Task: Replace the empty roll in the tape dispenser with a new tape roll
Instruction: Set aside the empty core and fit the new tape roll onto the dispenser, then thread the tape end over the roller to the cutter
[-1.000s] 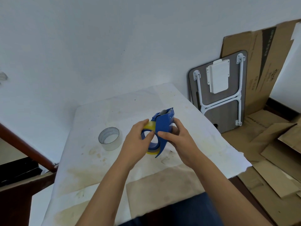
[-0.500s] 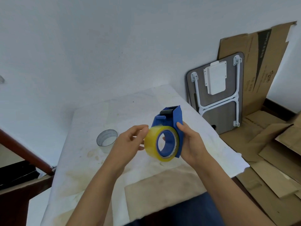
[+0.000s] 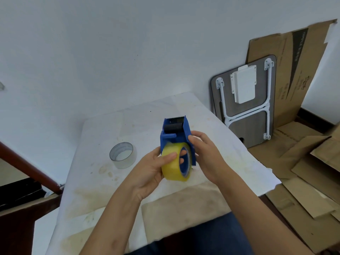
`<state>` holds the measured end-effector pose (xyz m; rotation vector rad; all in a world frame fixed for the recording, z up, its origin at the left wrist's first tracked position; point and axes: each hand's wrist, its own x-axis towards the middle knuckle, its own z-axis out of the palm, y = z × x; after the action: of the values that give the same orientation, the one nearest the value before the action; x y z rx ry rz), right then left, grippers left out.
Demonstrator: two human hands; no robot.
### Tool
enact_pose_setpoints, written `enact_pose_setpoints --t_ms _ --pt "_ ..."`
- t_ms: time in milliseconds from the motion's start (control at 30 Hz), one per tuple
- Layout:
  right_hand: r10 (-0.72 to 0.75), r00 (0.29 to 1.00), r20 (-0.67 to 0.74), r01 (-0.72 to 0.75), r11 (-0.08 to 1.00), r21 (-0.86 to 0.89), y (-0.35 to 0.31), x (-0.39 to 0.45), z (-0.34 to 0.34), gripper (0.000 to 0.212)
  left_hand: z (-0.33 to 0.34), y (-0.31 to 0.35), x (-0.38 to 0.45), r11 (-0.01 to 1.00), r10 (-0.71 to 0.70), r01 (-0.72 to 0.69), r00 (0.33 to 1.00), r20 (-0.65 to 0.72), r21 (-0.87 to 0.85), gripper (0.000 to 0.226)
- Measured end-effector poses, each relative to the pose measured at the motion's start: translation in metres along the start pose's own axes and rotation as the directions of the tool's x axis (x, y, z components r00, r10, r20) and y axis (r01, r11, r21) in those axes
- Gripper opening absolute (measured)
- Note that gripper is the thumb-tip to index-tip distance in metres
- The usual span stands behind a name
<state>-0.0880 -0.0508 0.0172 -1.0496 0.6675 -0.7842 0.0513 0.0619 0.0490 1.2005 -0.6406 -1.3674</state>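
Note:
A blue tape dispenser (image 3: 176, 134) is held above the table, its toothed blade and black roller pointing away from me. A yellow tape roll (image 3: 173, 167) sits on the dispenser's hub. My left hand (image 3: 150, 170) grips the roll, thumb on its outer face and fingertips inside the core. My right hand (image 3: 207, 155) holds the dispenser's right side plate. The empty clear roll (image 3: 122, 154) stands on the table to the left, apart from both hands.
The table (image 3: 230, 155) carries a stained white cover. A folded table (image 3: 244, 100) and flattened cardboard (image 3: 298, 162) lean and lie at the right. A dark red rail (image 3: 29, 166) runs at the left. The white wall stands close behind.
Both hands turned the dispenser so its blade now points away and the yellow roll faces me. My left hand closed around the roll. The view shifted slightly.

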Motion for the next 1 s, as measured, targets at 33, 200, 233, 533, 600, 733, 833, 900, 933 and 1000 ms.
enact_pose_setpoints --t_ms 33,200,233,533,600,733,833,900,933,1000 --pt "-0.060 0.997 -0.054 0.057 0.997 -0.051 -0.001 0.001 0.002 0.019 0.000 -0.003 0.002 0.999 0.033 -0.033 0.999 -0.038 0.003 0.058" --pt "-0.305 0.951 -0.045 0.266 0.887 -0.376 -0.008 -0.006 0.014 0.016 0.004 -0.010 0.005 0.975 0.180 -0.152 0.968 -0.176 0.159 0.065" --pt "-0.321 0.947 -0.022 0.285 0.869 -0.404 -0.008 -0.006 0.016 0.016 0.005 -0.010 0.006 0.970 0.193 -0.160 0.964 -0.182 0.182 0.064" --pt "-0.365 0.931 0.013 0.321 0.799 -0.509 -0.001 0.001 0.023 0.014 0.008 -0.013 0.011 0.960 0.217 -0.165 0.949 -0.230 0.227 0.067" --pt "-0.352 0.936 0.020 0.313 0.803 -0.507 -0.002 0.001 0.023 0.015 0.008 -0.013 0.011 0.960 0.220 -0.169 0.949 -0.226 0.223 0.065" --pt "-0.315 0.948 0.043 0.294 0.814 -0.502 -0.006 -0.001 0.026 0.020 0.008 -0.014 0.013 0.953 0.232 -0.171 0.944 -0.236 0.251 0.067" --pt "-0.300 0.953 0.037 0.282 0.838 -0.466 -0.008 -0.002 0.029 0.022 0.008 -0.014 0.014 0.948 0.243 -0.180 0.942 -0.230 0.264 0.069" --pt "-0.300 0.953 0.031 0.282 0.851 -0.442 -0.008 -0.002 0.030 0.023 0.008 -0.015 0.014 0.947 0.246 -0.185 0.943 -0.223 0.262 0.071" --pt "-0.300 0.954 0.028 0.282 0.855 -0.435 -0.008 -0.002 0.031 0.022 0.009 -0.015 0.014 0.946 0.249 -0.188 0.943 -0.219 0.264 0.072" --pt "-0.293 0.956 0.023 0.274 0.861 -0.428 -0.008 -0.001 0.032 0.019 0.009 -0.017 0.014 0.944 0.251 -0.189 0.943 -0.216 0.272 0.072"
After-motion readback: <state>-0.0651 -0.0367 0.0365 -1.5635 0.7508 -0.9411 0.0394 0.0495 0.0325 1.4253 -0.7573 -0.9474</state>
